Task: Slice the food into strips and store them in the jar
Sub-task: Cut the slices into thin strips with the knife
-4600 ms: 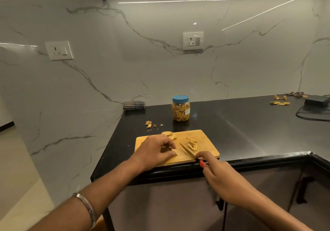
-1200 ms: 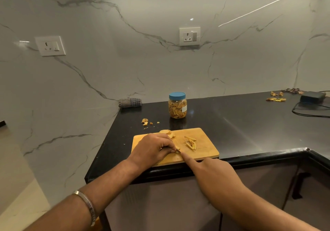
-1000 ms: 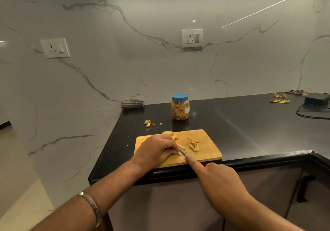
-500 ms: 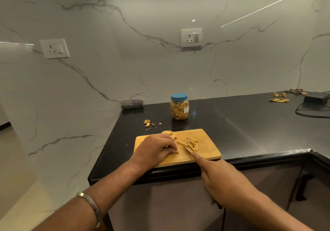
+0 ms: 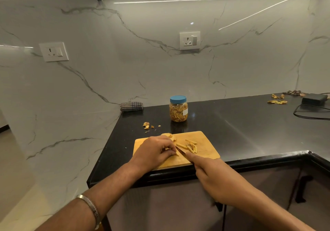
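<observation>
A wooden cutting board (image 5: 207, 150) lies at the counter's front edge. My left hand (image 5: 153, 153) curls over a pale piece of food at the board's middle, mostly hiding it. My right hand (image 5: 212, 175) grips a knife (image 5: 180, 151), forefinger stretched along the blade, whose tip sits against the left fingers. Several cut strips (image 5: 191, 146) lie right of the blade. More pale food (image 5: 168, 135) sits at the board's back edge. A clear jar (image 5: 178, 111) with a blue lid, filled with strips, stands behind the board.
Peel scraps (image 5: 147, 125) lie on the black counter (image 5: 250, 132) left of the jar. A folded checked cloth (image 5: 131, 106) rests by the wall. At the far right are more peels (image 5: 276, 101), a black box (image 5: 315, 98) and a cable.
The blade keeps working against the piece under my left hand with small strokes. One more strip lies beside the pile. My left hand stays in place.
</observation>
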